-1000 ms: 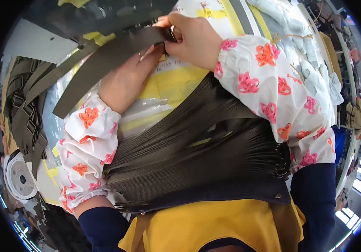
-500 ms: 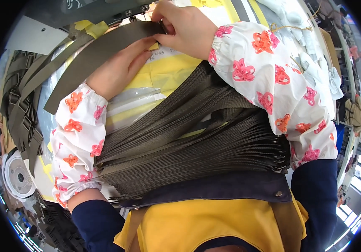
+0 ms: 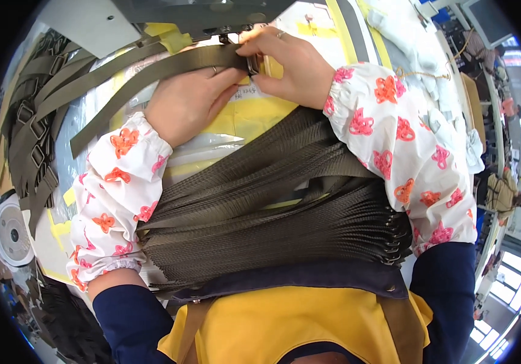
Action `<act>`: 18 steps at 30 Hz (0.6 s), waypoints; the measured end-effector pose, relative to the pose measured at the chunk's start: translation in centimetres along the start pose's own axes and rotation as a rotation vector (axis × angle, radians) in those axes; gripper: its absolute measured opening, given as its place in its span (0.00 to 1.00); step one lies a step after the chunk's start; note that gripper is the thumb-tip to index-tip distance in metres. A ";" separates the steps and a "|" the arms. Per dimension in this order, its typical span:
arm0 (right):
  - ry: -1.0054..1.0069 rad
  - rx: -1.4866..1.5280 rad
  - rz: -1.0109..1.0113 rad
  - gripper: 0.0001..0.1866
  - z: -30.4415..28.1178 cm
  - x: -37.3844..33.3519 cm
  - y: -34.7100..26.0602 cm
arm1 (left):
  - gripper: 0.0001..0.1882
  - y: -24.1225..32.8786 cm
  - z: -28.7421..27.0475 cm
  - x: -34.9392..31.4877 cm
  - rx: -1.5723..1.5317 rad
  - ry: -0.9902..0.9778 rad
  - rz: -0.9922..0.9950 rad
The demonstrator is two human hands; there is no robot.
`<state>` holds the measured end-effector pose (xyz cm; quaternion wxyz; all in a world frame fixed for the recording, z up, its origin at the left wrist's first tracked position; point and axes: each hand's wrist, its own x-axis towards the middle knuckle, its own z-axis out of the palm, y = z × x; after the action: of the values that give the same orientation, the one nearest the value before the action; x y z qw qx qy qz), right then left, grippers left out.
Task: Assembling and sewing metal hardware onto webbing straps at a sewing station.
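While both hands pinch one olive strap [image 3: 151, 70], left hand [image 3: 184, 103] fingers closed, right hand [image 3: 290, 64] fingers gripping its one buckle [image 3: 253, 62].

An olive-green webbing strap [image 3: 151, 70] lies flat, running leftward across the yellow-taped table; its metal buckle [image 3: 253, 62] end is pinched between both hands

At twelve o'clock, our right hand [image 3: 293, 67] hides the small metal buckle [image 3: 253, 63] on the olive webbing strap [image 3: 151, 70]; we cannot tell its shape.
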<state>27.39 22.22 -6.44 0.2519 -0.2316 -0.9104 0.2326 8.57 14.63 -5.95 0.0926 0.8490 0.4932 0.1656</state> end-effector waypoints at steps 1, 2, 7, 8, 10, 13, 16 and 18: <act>0.051 -0.005 -0.106 0.18 0.9 0.5 0.3 | 0.09 -0.5 0.7 -0.6 -0.007 0.050 -0.019; 0.028 0.021 -0.128 0.18 1.3 1.0 0.9 | 0.09 -1.1 1.0 -0.9 -0.004 0.052 -0.060; -0.157 -0.274 0.015 0.19 -1.3 -0.2 -0.9 | 0.10 -0.3 1.1 -0.1 0.080 0.235 0.179; -0.209 -0.343 0.063 0.19 -1.3 -0.2 -1.3 | 0.10 -0.1 1.1 -0.3 0.127 0.240 0.183; -0.254 -0.352 0.105 0.18 -1.1 0.2 -1.4 | 0.11 0.2 0.8 -0.5 0.149 0.271 0.245; -0.232 -0.311 0.130 0.19 -1.0 -0.2 -1.1 | 0.13 0.8 0.2 -0.1 0.248 0.350 0.302; -0.163 -0.331 0.053 0.18 -0.6 -0.7 -0.8 | 0.14 -0.3 0.7 0.6 0.331 0.404 0.273; -0.131 -0.349 0.014 0.18 -0.6 -1.0 -0.9 | 0.11 -1.1 0.8 0.9 0.242 0.264 0.272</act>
<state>28.17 21.19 -5.87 0.1463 -0.2624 -0.9498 0.0875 8.40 15.91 -6.84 -0.0987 0.8835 0.3983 0.2257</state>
